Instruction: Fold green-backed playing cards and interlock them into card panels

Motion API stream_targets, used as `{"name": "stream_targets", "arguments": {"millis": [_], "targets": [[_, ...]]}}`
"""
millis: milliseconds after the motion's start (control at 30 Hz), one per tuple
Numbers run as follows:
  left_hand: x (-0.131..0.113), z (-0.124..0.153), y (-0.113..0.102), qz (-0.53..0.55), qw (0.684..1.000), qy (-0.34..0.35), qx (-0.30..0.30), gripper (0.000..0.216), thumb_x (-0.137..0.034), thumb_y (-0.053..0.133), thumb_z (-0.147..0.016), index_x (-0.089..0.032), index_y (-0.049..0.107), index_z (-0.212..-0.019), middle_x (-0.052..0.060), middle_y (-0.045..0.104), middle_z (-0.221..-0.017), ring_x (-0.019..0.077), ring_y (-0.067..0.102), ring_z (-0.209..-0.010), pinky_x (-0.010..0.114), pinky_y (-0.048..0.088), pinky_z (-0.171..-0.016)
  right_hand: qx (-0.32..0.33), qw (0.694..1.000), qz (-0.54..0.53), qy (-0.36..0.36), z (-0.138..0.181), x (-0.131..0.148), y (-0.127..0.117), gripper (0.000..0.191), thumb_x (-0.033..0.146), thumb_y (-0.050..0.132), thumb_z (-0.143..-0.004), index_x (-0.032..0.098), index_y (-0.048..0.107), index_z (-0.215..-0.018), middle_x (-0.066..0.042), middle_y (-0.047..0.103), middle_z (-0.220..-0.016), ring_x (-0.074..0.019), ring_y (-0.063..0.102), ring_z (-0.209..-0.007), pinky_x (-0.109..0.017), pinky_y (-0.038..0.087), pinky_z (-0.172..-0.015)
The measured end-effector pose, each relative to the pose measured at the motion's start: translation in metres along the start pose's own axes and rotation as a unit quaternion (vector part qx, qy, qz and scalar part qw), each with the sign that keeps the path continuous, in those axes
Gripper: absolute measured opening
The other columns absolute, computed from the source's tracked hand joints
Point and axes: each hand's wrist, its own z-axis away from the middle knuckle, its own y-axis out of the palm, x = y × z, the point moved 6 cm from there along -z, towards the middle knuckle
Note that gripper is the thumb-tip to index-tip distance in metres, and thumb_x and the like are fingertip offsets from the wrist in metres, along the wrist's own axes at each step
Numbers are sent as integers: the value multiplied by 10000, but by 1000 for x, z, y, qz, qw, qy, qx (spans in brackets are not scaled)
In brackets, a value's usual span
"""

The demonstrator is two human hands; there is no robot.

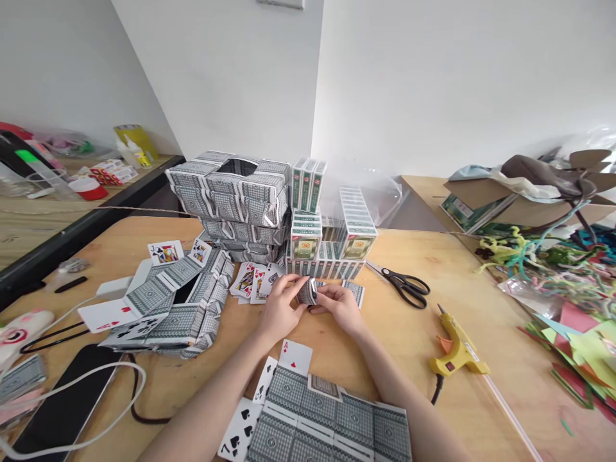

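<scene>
Between the fingertips of my left hand (282, 308) and my right hand (342, 307) is a grey-backed playing card (307, 292), which looks curved or folded. Both hands pinch it just above the tabletop. Behind my right fingers lie more grey-backed cards (354, 290). Face-up cards (260, 281) spread out beyond my left hand. Below my forearms sits a panel made of joined cards (332, 420), with a red ace (296, 356) and black spot cards sticking out along its edges.
Boxes built from cards (231, 199) are stacked at the back, beside boxed card decks (353, 237). A part-built card box (183, 314) lies left. Scissors (407, 287) and a yellow glue gun (457, 346) lie right. A phone (62, 404) and cables occupy the front left.
</scene>
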Motion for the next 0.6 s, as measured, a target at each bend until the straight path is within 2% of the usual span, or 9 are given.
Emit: {"name": "stream_targets", "arguments": {"millis": [233, 600], "targets": [[-5, 1, 0, -12, 1000, 17, -1, 583, -50, 552, -689, -274, 467, -1221, 58, 482, -1143, 237, 478, -1090, 410, 437, -939, -36, 999, -3, 20, -3, -5, -4, 290, 426, 739, -578, 174, 618, -655, -11, 645, -623, -193, 633, -575, -350, 556, -595], [-8, 1, 1, -11, 999, 40, 9, 578, -42, 514, -714, -257, 435, -1244, 70, 476, -1173, 239, 454, -1118, 433, 410, -964, -86, 995, 50, -4, -2, -8, -7, 310, 439, 727, -579, 184, 551, -569, 4, 583, -527, -173, 589, -517, -328, 534, -541]]}}
